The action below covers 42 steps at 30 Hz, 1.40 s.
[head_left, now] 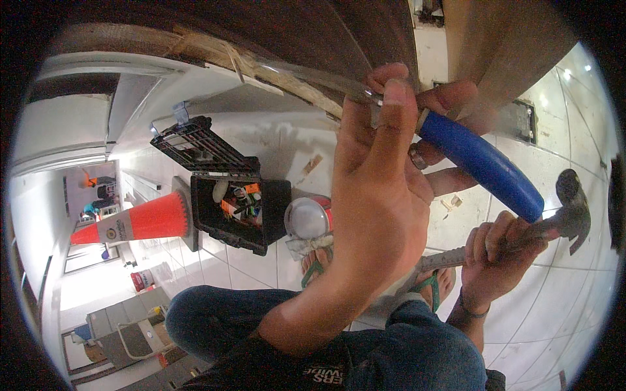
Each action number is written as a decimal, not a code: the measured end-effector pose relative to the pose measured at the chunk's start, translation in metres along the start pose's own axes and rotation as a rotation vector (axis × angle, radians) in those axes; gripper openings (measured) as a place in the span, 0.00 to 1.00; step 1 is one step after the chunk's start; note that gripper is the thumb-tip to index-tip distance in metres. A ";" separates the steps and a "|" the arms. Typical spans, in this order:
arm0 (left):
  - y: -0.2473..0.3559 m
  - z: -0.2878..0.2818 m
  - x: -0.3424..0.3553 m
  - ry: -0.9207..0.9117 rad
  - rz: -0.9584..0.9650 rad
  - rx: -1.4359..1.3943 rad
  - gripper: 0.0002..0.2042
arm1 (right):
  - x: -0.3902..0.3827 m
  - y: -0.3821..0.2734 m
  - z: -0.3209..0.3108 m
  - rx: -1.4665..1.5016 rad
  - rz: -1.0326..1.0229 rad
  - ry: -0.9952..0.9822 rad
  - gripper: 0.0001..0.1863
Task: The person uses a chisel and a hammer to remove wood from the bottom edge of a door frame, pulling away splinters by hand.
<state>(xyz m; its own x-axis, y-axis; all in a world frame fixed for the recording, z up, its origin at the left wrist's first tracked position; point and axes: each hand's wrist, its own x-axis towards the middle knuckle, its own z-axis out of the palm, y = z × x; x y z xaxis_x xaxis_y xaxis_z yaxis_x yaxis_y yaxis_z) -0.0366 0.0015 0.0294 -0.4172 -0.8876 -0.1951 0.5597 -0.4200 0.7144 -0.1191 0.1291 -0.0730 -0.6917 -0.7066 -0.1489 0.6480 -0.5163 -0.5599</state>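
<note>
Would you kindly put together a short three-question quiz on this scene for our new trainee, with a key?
1. Which of the person's hands holds the hammer?
2. True or false: the black toolbox stands with its lid open.
3. What colour is the handle of the chisel? A: green; B: blue; C: yellow.

Key:
1. The right hand.
2. True.
3. B.

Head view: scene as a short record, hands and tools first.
left hand: holds blue-handled chisel, blade along splintered wood edge
right hand: grips hammer
hammer position: head near chisel handle's end; contact unclear
toolbox: black, lid open, items inside
traffic cone: orange, pale band, beside toolbox
floor: pale tiles
</note>
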 end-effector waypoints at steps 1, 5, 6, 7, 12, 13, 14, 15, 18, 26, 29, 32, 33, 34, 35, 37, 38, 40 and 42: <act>0.000 -0.001 0.000 0.002 0.001 0.002 0.20 | 0.002 -0.001 -0.002 0.017 -0.013 -0.102 0.21; 0.003 -0.002 0.000 0.000 0.005 -0.010 0.20 | -0.002 0.004 0.001 -0.059 -0.037 -0.153 0.20; 0.004 0.002 0.000 0.000 0.000 -0.028 0.20 | -0.003 0.006 0.002 -0.043 -0.103 -0.156 0.20; 0.005 0.005 0.000 -0.002 -0.003 -0.031 0.20 | -0.004 0.006 0.003 -0.027 -0.170 -0.159 0.20; 0.022 0.028 0.007 0.215 -0.094 0.056 0.20 | -0.009 0.000 0.003 -0.029 -0.131 0.025 0.19; 0.021 0.026 0.008 0.289 -0.147 0.066 0.20 | -0.004 -0.004 0.002 -0.038 -0.169 -0.080 0.19; 0.007 0.008 0.007 0.135 -0.046 0.006 0.21 | 0.000 -0.007 -0.002 -0.047 -0.209 -0.185 0.19; 0.003 0.000 0.008 -0.027 0.055 -0.059 0.21 | 0.000 -0.006 -0.003 -0.004 -0.017 0.143 0.19; 0.005 -0.010 0.004 0.015 0.062 0.045 0.21 | -0.002 -0.001 0.002 -0.199 0.016 0.063 0.18; -0.002 -0.011 0.011 0.032 0.068 -0.015 0.17 | 0.010 0.007 0.004 -0.186 0.050 -0.064 0.18; -0.006 -0.007 0.016 0.046 0.072 -0.034 0.15 | 0.018 -0.004 0.009 0.049 -0.056 0.031 0.19; -0.010 -0.010 0.019 0.032 0.088 -0.038 0.14 | 0.023 0.004 0.005 -0.100 0.123 0.113 0.18; -0.010 -0.011 0.021 0.028 0.093 -0.025 0.14 | 0.025 0.004 0.009 -0.266 0.094 -0.054 0.18; -0.011 -0.009 0.022 0.024 0.091 -0.026 0.14 | 0.028 0.002 0.014 -0.267 0.089 -0.052 0.18; -0.011 -0.008 0.023 0.032 0.093 -0.024 0.13 | 0.033 -0.003 0.019 -0.197 0.069 0.124 0.17; -0.011 -0.007 0.023 0.050 0.102 -0.014 0.13 | 0.035 -0.004 0.019 0.042 -0.020 0.184 0.17; -0.011 -0.006 0.023 0.053 0.098 -0.026 0.12 | 0.035 -0.002 0.017 0.043 -0.017 0.185 0.17; -0.014 -0.009 0.025 0.059 0.094 -0.036 0.12 | 0.035 0.007 0.011 -0.211 0.134 0.043 0.18; -0.012 -0.016 0.027 0.103 0.093 0.037 0.12 | 0.029 0.016 0.009 -0.442 0.140 0.065 0.17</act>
<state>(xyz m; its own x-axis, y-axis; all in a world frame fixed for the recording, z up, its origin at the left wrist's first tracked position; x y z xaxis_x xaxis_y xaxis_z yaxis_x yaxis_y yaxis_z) -0.0433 -0.0205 0.0048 -0.2879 -0.9380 -0.1932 0.5649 -0.3293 0.7566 -0.1265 0.0962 -0.0790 -0.6346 -0.7161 -0.2908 0.5487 -0.1525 -0.8220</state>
